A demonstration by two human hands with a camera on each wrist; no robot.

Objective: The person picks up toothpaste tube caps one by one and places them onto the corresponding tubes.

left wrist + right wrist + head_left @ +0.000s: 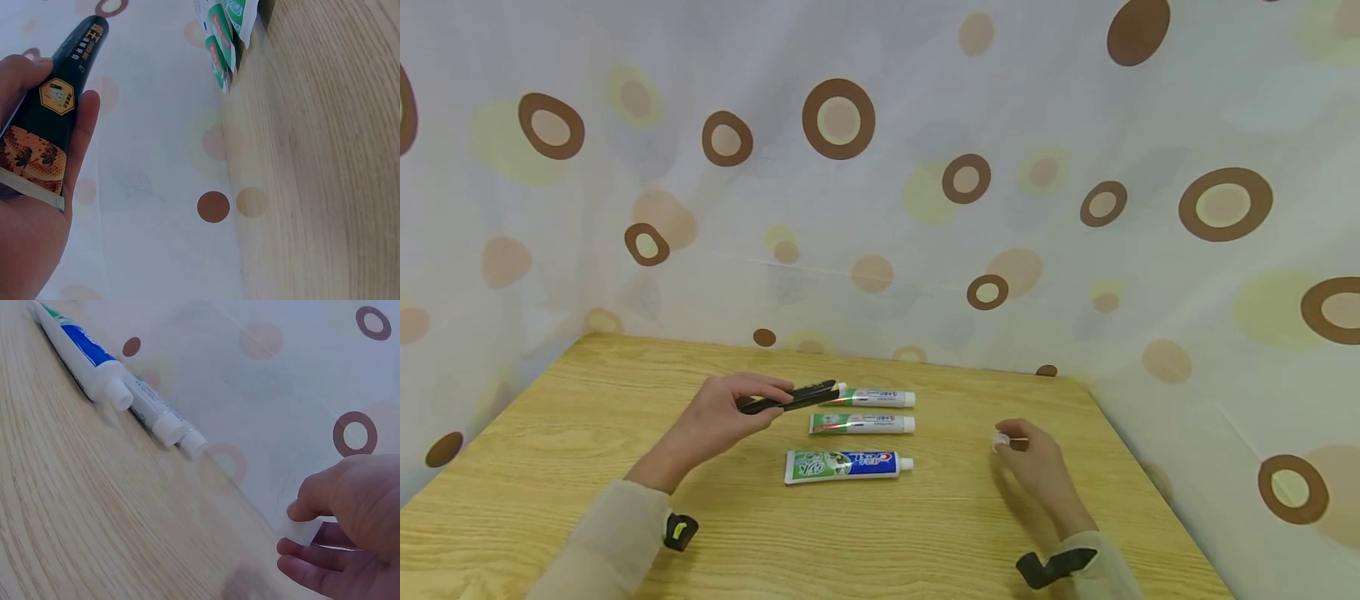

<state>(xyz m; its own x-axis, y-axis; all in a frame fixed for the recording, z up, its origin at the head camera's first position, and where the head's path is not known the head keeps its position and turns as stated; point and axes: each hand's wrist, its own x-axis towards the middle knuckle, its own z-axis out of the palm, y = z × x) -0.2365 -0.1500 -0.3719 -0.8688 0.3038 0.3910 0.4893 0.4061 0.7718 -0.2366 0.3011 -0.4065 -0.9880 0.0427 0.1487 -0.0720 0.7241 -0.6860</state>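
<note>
My left hand (pixel 722 412) holds a flat black tube (pixel 56 103) with yellow lettering and a honeycomb picture, raised above the table. Thumb and fingers grip it along its sides in the left wrist view. Over at the right, my right hand (pixel 1037 462) pinches a small white cap (pixel 300 530) between thumb and fingers, above the wood. Between the hands lies a blue and green toothpaste tube (pixel 842 466), its narrow white end facing right. Behind it rest two green and white toothpaste tubes, one nearer (pixel 865 424) and one farther (pixel 880 398); the black tube partly covers the farther one.
The wooden table (pixel 850 542) meets a white curtain (pixel 880 208) with brown and beige dots at its back and sides. A black strap (pixel 1055 567) sits on the right wrist, and another (pixel 680 532) on the left.
</note>
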